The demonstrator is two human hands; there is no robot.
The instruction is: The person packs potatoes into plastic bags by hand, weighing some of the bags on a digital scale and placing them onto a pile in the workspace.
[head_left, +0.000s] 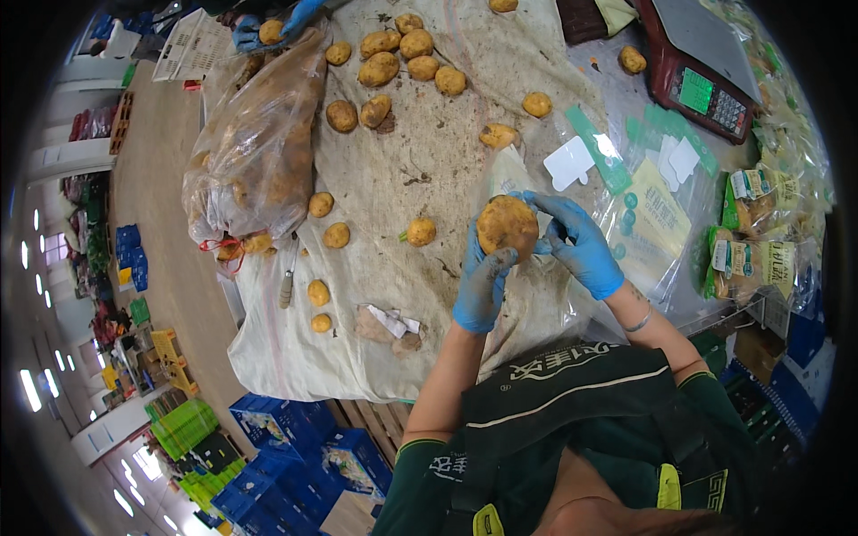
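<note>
A large brown potato (507, 223) with dirt on its skin is held up between my two blue-gloved hands. My left hand (483, 279) grips it from the near left, thumb across its lower side, the glove soiled grey. From the right, my right hand (579, 243) bends its fingers against the potato's edge; some fingertips are hidden behind it. Beneath and just beyond the potato lies part of a clear printed plastic bag (509, 170). To the left a smaller potato (421, 232) with a green tip rests on the dirty white cloth (420, 322).
Several potatoes (379, 69) lie at the far side. A large clear sack (255, 147) of potatoes and a knife (287, 284) are at left. A red scale (702, 76), printed bags (657, 210) and packed potatoes (751, 259) stand right. Another person's gloved hand (299, 18) holds a potato.
</note>
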